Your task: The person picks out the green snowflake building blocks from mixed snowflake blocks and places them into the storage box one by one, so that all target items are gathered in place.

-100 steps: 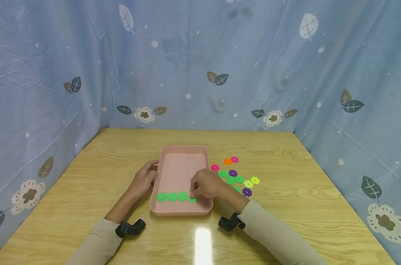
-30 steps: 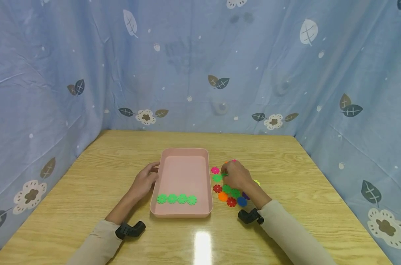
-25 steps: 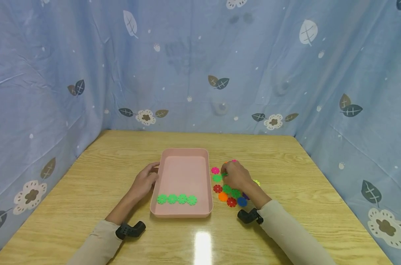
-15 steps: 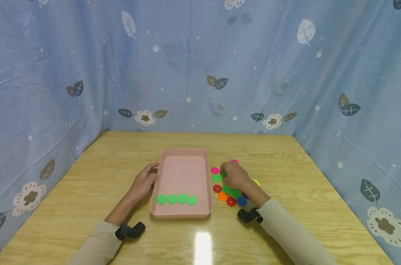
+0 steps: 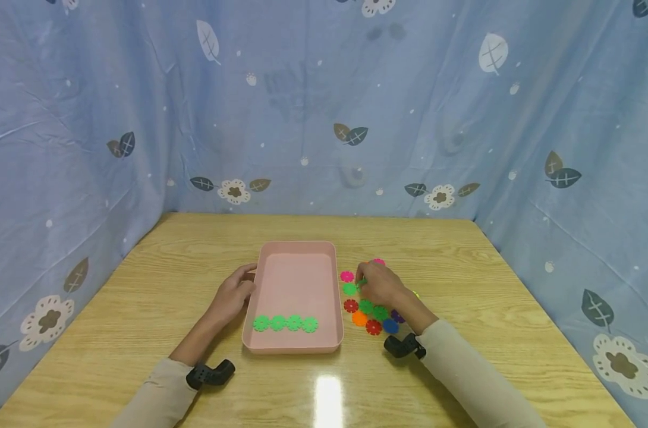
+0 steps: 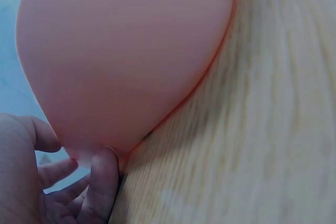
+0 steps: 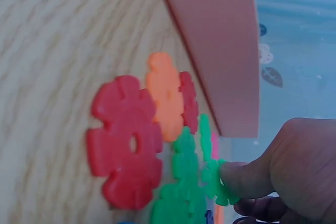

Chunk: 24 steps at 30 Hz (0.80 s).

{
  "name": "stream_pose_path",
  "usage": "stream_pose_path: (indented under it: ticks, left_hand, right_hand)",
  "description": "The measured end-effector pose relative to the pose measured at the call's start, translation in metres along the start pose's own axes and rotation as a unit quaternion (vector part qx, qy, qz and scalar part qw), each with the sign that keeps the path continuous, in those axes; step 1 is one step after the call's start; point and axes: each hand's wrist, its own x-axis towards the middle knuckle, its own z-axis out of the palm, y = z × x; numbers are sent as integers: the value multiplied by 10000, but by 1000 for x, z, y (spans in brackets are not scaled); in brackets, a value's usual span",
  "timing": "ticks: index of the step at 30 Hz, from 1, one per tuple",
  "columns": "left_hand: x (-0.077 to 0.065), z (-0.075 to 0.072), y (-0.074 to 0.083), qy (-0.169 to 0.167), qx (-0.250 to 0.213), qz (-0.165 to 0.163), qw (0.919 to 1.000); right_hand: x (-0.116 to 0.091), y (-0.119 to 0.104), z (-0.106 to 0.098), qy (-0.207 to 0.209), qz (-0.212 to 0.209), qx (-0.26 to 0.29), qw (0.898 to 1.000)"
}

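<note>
My left hand point(image 5: 232, 298) holds the left side of a pink tray point(image 5: 297, 349), its bent fingers and thumb at the outer wall and rim; the left wrist view shows the same hand point(image 6: 63, 182) there. Four-in-a-row is avoided by count: several light green flower-shaped discs point(image 5: 294, 323) lie in a line along the tray's near end. To the right of the tray, my right hand point(image 5: 380, 284) reaches down among loose discs. In the right wrist view its thumb and fingers pinch a light green flower-shaped disc point(image 7: 212, 182) close over others.
Beside the tray lie red point(image 5: 373, 327), orange point(image 5: 359, 318), blue point(image 5: 390, 326), dark green point(image 5: 380, 313) and pink discs point(image 5: 347, 276). Purple and yellow ones show partly behind the right forearm. A patterned blue curtain point(image 5: 302, 107) surrounds the wooden table point(image 5: 442, 249).
My right hand has left the light green disc at the right end of the tray's row and moved right to the loose discs, staying there over the last second. The left hand stays put.
</note>
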Motion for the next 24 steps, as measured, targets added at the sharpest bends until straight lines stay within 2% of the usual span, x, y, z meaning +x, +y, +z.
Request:
stream_pose_path:
  ticks: [13,24]
  left_hand:
    - [1,-1,0,48,28,-1,10000]
    - [0,0,0,-4,-16,-20,10000]
  right_hand:
    - [0,-5,-11,481,1,727,9962]
    - [-6,-23,-17,738,-266,762,9940]
